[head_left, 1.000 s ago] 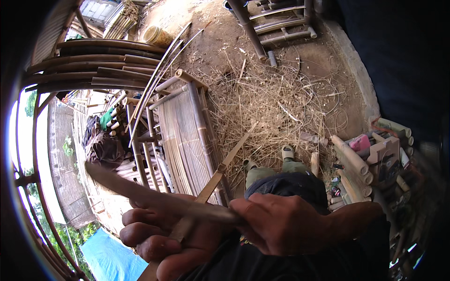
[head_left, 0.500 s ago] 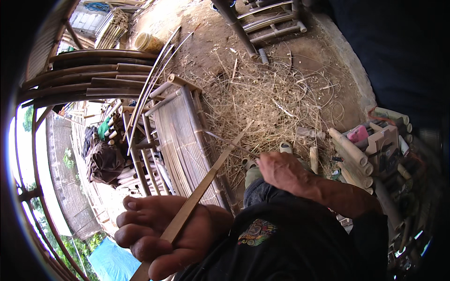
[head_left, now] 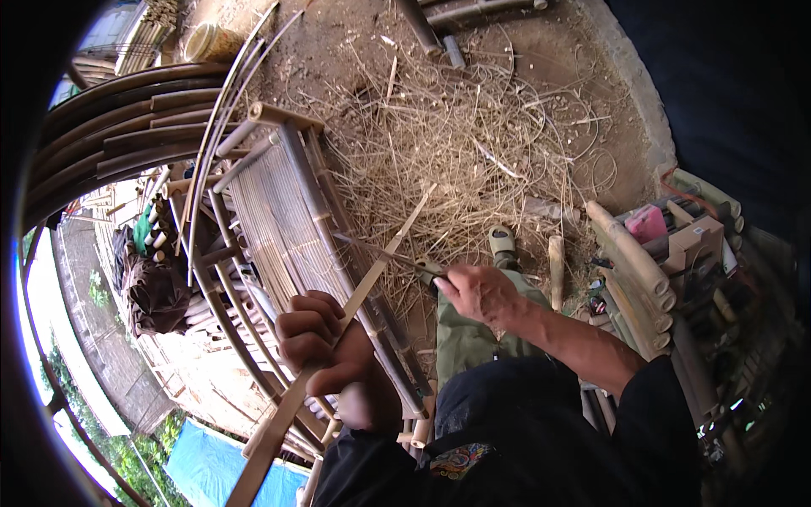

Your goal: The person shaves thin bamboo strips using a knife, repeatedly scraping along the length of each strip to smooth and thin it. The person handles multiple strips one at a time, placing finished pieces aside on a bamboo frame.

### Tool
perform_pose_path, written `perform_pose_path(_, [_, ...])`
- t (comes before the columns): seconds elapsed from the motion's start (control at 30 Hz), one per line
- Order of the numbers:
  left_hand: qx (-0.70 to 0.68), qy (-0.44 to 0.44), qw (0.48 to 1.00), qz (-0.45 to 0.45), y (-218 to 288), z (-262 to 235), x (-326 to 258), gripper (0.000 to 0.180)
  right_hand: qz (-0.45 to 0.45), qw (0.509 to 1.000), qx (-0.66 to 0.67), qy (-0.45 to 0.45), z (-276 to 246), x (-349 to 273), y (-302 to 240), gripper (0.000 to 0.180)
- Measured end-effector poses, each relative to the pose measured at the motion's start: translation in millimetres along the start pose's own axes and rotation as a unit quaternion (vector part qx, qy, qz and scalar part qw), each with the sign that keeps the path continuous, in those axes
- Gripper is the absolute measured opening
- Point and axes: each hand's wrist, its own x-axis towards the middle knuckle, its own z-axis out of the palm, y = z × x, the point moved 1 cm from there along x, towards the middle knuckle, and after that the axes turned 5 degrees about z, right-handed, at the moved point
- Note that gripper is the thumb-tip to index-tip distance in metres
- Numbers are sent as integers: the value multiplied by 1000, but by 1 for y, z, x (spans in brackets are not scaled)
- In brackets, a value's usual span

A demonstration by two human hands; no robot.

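Observation:
A long, flat bamboo strip (head_left: 369, 283) slants from the lower left toward the middle. My left hand (head_left: 325, 346) has its fingers curled around it. The strip's narrow far tip points at the litter on the ground. In my right hand (head_left: 486, 296) is a knife (head_left: 380, 251), its thin blade reaching left and crossing the strip a little beyond my left hand. My fist mostly hides the handle. I cannot tell whether the edge is cutting into the strip.
A bamboo bench (head_left: 283, 224) stands left of my legs. Tangled bamboo shavings (head_left: 473, 152) cover the ground ahead. To the right lie thick bamboo poles (head_left: 629, 258) beside a cardboard box (head_left: 694, 245) and a pink object (head_left: 646, 224). Curved bamboo poles (head_left: 127, 114) are stacked at the far left.
My left hand has moved up and right along with the strip, and its fingers, looser before, now curl around it. The knife has shifted slightly left. The view has tilted downward.

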Motion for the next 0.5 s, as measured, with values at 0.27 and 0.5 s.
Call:
perform_pose_path(0.27, [-48,24,998,-22,-30,-7,0,63,69,997,12,-27,35,47,16,22])
perform_pose_path(0.5, [-104,48,993,-15,-32,-4,3,62,39,998,-40,-15,55,62,34,22])
